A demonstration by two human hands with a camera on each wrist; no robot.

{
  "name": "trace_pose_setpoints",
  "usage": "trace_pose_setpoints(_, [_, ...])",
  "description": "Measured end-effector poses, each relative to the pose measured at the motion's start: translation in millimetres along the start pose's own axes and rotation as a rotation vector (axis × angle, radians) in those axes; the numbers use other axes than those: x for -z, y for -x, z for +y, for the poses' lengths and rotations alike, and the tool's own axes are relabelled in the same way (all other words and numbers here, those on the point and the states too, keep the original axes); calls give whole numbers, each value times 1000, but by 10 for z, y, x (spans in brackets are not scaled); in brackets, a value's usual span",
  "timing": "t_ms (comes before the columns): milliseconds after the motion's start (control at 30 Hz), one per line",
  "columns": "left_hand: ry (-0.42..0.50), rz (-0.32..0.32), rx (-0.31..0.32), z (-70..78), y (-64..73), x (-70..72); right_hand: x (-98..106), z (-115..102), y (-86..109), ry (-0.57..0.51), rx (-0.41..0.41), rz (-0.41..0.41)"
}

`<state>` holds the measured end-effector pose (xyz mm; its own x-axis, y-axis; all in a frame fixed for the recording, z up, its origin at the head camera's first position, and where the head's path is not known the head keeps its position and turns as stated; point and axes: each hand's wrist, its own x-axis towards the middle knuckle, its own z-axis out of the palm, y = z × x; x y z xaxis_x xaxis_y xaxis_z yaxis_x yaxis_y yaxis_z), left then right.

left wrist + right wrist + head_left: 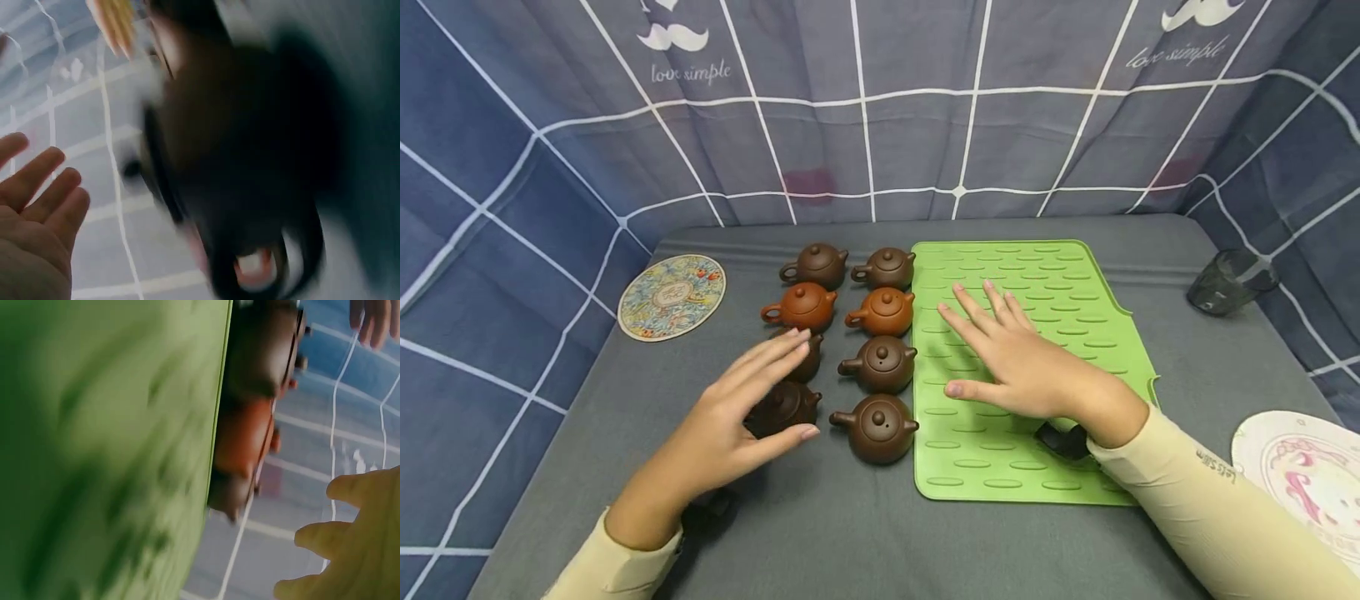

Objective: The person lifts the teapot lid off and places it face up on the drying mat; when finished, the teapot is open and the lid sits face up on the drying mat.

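Observation:
Two columns of small clay teapots stand on the grey cloth, most dark brown, with one orange-brown teapot [806, 306] in the left column and another orange-brown teapot [886, 311] in the right. My left hand [730, 417], fingers extended and thumb apart, hovers over the near end of the left column and partly hides a dark teapot [784, 407]. Above the green mat [970, 450] my right hand [1015, 358] is spread palm down, holding nothing. A big dark teapot [237, 156] blurs across the left wrist view. In the right wrist view, teapots [247, 434] line the mat's edge.
A round patterned coaster [672, 297] lies at the left back. On the right stand a dark see-through cup [1228, 283] and, nearer, a white plate with pink drawings [1307, 475]. Checked blue-grey curtain [917, 142] encloses the back and sides.

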<state>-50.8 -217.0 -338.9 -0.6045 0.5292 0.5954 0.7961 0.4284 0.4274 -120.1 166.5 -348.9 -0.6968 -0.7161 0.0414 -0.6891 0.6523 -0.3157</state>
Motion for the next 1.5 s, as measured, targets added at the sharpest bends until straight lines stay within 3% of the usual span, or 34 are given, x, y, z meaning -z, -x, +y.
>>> trace_pose_setpoints(100, [25,-18,-43,113,-34,-156,-126,-164,-37,-5,56,-1])
trace_pose_setpoints(167, [14,-32,-39,138,-37,-249,-202,-267,-62,-19,100,4])
trace_pose_setpoints(433, [-86,-86,75,87,25,-452,-383,-535,-116,-117,198,28])
trace_pose_setpoints(600, [-110,-136,133,90,14,-510,-486,-570,-141,-146,293,130])
trace_pose_setpoints(833, [-128,-100,175,99,14,-561,-497,-560,-200,-226,396,338])
trace_pose_setpoints(1000, [-124,-89,226,113,38,-579,-495,-597,-257,-287,462,359])
trace_pose_setpoints(1133, [-107,-73,238,110,62,-588,-517,-640,-279,-298,468,330])
trace_pose_setpoints(1500, [-75,-95,318,95,101,-617,-577,-642,-314,-358,392,288])
